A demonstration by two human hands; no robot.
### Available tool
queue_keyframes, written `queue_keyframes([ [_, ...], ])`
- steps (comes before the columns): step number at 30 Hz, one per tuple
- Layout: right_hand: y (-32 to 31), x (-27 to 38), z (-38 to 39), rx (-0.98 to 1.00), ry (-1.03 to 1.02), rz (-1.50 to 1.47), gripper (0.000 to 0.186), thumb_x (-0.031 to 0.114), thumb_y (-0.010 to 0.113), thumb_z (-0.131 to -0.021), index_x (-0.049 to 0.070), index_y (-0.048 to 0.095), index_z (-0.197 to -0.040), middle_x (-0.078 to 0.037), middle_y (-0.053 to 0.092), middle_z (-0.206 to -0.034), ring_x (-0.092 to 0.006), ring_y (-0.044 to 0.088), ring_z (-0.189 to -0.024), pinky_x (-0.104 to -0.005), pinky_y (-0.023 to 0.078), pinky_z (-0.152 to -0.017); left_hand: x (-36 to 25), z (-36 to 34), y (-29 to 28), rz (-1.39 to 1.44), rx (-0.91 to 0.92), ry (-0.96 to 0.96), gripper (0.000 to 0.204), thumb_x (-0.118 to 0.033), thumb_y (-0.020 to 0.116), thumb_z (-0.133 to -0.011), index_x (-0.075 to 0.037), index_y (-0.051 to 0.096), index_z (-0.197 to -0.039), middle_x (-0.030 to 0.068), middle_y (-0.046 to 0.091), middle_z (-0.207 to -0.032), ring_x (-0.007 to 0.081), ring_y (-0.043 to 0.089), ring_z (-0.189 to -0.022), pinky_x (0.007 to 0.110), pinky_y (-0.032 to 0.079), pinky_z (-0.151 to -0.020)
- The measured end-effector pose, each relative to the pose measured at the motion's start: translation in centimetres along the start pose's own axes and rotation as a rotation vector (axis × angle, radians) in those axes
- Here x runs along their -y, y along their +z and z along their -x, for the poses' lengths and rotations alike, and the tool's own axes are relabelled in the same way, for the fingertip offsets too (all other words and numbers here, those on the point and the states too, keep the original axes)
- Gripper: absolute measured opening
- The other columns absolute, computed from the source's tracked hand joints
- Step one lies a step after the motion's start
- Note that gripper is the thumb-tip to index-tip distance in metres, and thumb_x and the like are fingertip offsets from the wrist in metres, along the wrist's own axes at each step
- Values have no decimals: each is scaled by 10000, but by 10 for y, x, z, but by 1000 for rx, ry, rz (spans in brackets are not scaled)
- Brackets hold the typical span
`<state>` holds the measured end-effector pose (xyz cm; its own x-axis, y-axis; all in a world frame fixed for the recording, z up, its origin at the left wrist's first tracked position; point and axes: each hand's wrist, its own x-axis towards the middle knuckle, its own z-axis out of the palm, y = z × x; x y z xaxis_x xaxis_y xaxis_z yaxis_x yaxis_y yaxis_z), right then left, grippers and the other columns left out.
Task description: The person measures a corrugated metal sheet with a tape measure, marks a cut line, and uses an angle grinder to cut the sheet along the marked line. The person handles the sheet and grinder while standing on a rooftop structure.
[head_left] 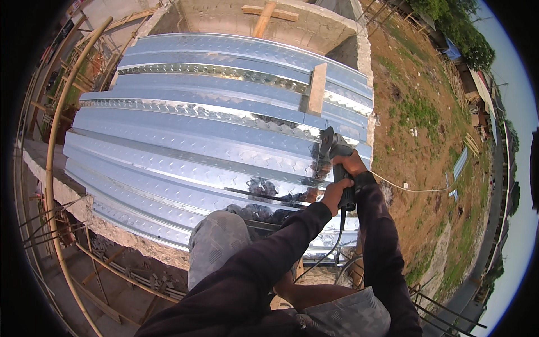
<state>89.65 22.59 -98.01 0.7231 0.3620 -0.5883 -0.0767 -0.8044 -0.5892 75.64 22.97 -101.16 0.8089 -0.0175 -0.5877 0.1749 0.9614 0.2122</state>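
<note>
Both my hands hold an angle grinder over the right part of a ribbed, shiny metal decking sheet. My left hand is wrapped round the rear of its dark body. Further forward, my right hand grips near the head. The grinder's disc stands on edge at the sheet; whether it touches the metal I cannot tell. A black cord runs down from the tool's rear end. Just beyond the disc lies a short wooden board across the ribs.
Rough concrete walls edge the decking, with crossed timbers at the far side. Bamboo poles rise on the left above a lower level. To the right, a drop leads to earthy ground with a pale cable.
</note>
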Motion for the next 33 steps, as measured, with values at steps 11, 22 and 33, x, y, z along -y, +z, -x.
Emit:
queue_keyframes([
  [11,-2,-4,-2,-45,-12,-90,809,171,845,-633,-118,404,-1247,-184,625,-1052,-228,654,-818,-350,562,-676,-6,10,12,12,-24,31,273,-219,726,-792,1,649,-932,68,655,-768,188,640,-596,323,533,-561],
  [22,8,-32,14,25,39,-62,885,197,867,-602,-117,373,-1265,-181,625,-1049,-238,652,-854,-342,562,-725,23,23,-3,11,-50,-18,254,-211,676,-847,-18,621,-1001,87,680,-836,204,680,-662,341,573,-613],
  [33,13,-29,12,11,75,26,980,285,870,-580,-160,354,-1284,-221,618,-1104,-272,657,-933,-343,553,-789,19,21,-11,89,-28,-37,245,-193,702,-832,-19,621,-983,89,694,-832,204,687,-659,329,576,-612],
])
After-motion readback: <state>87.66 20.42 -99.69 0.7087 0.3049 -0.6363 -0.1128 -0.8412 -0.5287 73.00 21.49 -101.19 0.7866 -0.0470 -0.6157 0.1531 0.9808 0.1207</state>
